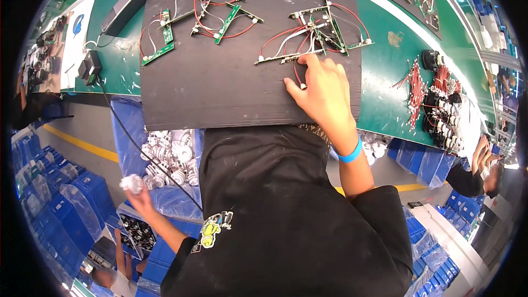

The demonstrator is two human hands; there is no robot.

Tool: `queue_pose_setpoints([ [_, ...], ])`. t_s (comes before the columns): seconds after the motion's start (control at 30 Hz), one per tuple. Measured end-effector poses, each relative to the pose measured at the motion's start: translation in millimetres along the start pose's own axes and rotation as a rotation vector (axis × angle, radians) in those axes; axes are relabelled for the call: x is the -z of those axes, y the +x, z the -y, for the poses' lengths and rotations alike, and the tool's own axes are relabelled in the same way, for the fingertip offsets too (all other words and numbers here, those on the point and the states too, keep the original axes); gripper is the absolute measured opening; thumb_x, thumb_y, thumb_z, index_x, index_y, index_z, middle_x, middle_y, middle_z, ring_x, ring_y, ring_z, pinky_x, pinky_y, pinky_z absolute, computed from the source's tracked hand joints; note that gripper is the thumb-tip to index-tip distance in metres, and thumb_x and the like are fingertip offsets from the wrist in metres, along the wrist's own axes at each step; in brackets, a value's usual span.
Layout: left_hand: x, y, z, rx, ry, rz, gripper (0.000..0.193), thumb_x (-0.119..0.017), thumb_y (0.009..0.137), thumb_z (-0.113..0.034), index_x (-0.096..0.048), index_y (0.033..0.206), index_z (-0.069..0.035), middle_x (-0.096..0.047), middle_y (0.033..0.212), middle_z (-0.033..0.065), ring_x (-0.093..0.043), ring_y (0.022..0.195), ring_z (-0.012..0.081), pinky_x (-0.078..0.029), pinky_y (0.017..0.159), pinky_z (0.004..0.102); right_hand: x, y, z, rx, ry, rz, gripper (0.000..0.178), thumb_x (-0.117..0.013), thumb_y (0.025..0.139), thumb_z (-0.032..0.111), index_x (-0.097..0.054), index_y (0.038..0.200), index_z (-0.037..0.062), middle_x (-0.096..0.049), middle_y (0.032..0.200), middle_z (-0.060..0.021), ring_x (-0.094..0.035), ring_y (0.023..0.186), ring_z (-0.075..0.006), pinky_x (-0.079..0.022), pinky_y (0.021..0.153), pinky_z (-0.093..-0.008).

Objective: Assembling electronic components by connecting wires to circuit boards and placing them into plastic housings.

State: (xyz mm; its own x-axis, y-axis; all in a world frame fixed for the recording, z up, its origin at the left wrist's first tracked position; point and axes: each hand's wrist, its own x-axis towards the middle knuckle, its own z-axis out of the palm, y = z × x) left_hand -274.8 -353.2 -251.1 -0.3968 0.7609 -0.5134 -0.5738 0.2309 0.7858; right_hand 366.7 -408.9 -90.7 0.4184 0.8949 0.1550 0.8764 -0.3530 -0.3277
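Observation:
My right hand [324, 91] rests on a dark board [220, 77] on the green bench, fingertips touching a cluster of green circuit strips with red and white wires [316, 36]. A blue band circles that wrist. A second wired cluster of circuit strips [201, 11] lies at the board's far left. My left hand [135, 187] hangs low at my left side, shut on a small white plastic part, beside a blue-lined bin of white plastic parts [170, 157].
A black box [122, 8] and a black adapter [91, 66] with a cable lie on the green bench [385, 93] at left. Red-wired parts [434, 93] pile at right. Blue crates stand below on both sides. Another person's hands [484, 154] show at right.

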Motion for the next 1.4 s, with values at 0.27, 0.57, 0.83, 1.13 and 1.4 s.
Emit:
queue_pose_setpoints([
  [0.27, -276, -134, -16, 0.031, 0.008, 0.814, 0.099, -0.072, 0.063, -0.005, -0.016, 0.144, -0.001, -0.027, 0.144, 0.0247, -0.034, 0.131, 0.0323, -0.028, 0.111, 0.0418, 19, 1, -1, 0.126, 0.177, -0.189, 0.02, -0.069, 0.071, 0.009, -0.061, 0.088, 0.0044, -0.059, 0.095, -0.008, -0.056, 0.088, -0.026, -0.044, 0.079, -0.0375],
  [0.57, -419, -212, 142, -0.555, 0.861, 1.141, 0.094, -0.077, 0.065, -0.002, -0.024, 0.142, -0.006, -0.044, 0.13, 0.0167, -0.045, 0.121, 0.0269, -0.039, 0.101, 0.0393, 7, 60, -3, 0.448, -0.192, -0.116, 0.008, -0.059, 0.068, 0.002, -0.059, 0.076, -0.0011, -0.055, 0.119, -0.0184, -0.045, 0.121, -0.0328, -0.027, 0.108, -0.0489],
  [0.83, -423, -226, 135, -0.964, 0.96, 1.064, 0.092, -0.079, 0.067, -0.013, -0.025, 0.141, -0.002, -0.037, 0.136, 0.0173, -0.036, 0.128, 0.0316, -0.031, 0.105, 0.0405, 81, 35, -30, 0.125, 0.402, -0.122, 0.012, -0.067, 0.076, 0.0, -0.067, 0.088, 0.0009, -0.065, 0.104, -0.0107, -0.061, 0.099, -0.0229, -0.048, 0.085, -0.0333],
  [1.13, -423, -272, 124, -0.652, 0.517, 1.238, 0.049, -0.067, 0.075, -0.002, -0.049, 0.12, 0.002, -0.046, 0.125, 0.0157, -0.045, 0.121, 0.0272, -0.036, 0.103, 0.04, 91, 15, -27, -0.217, 1.113, -0.026, 0.016, -0.065, 0.082, -0.001, -0.067, 0.098, -0.0042, -0.069, 0.086, -0.0092, -0.066, 0.08, -0.0134, -0.053, 0.072, -0.0235],
  [1.4, -441, -269, 114, -0.136, 0.354, 1.42, 0.067, -0.067, 0.076, -0.001, -0.034, 0.134, 0.003, -0.04, 0.138, 0.0166, -0.039, 0.13, 0.025, -0.029, 0.109, 0.0395, 97, 8, -10, -0.168, 1.034, 0.097, 0.015, -0.063, 0.081, -0.004, -0.068, 0.096, -0.0041, -0.069, 0.09, -0.0131, -0.068, 0.078, -0.0198, -0.055, 0.069, -0.0282],
])
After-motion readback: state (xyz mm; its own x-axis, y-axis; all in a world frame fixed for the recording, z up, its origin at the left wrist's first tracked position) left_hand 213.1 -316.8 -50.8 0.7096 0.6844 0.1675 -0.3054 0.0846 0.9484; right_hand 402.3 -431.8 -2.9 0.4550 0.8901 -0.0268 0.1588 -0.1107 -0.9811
